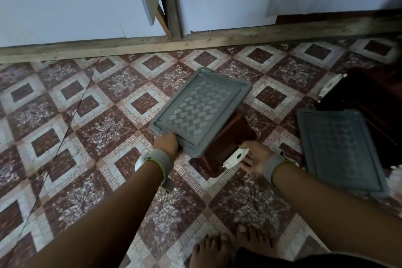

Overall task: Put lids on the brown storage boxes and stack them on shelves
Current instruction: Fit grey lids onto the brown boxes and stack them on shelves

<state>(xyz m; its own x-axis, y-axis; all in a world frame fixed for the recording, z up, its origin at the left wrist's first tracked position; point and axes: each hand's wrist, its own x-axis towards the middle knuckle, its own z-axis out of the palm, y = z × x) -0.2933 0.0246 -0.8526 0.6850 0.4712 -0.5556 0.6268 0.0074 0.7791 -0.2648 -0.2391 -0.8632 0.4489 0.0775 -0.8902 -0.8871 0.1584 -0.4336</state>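
Observation:
A brown storage box (226, 137) sits on the patterned floor in the middle of the head view. A grey lid (200, 109) with a woven pattern lies askew over it, twisted so the box's near right side shows. My left hand (166, 143) grips the lid's near left corner. My right hand (253, 156) holds the white latch handle (237, 156) on the box's near end. A second grey lid (339, 148) lies at the right, beside a dark brown box (369, 102) with a white latch.
A wooden beam (195, 43) runs across the floor in front of white wall panels (65, 6), with an upright wooden post (171, 17) between them. My bare feet (230, 243) stand at the bottom. A thin cable (63, 141) crosses the tiles at the left.

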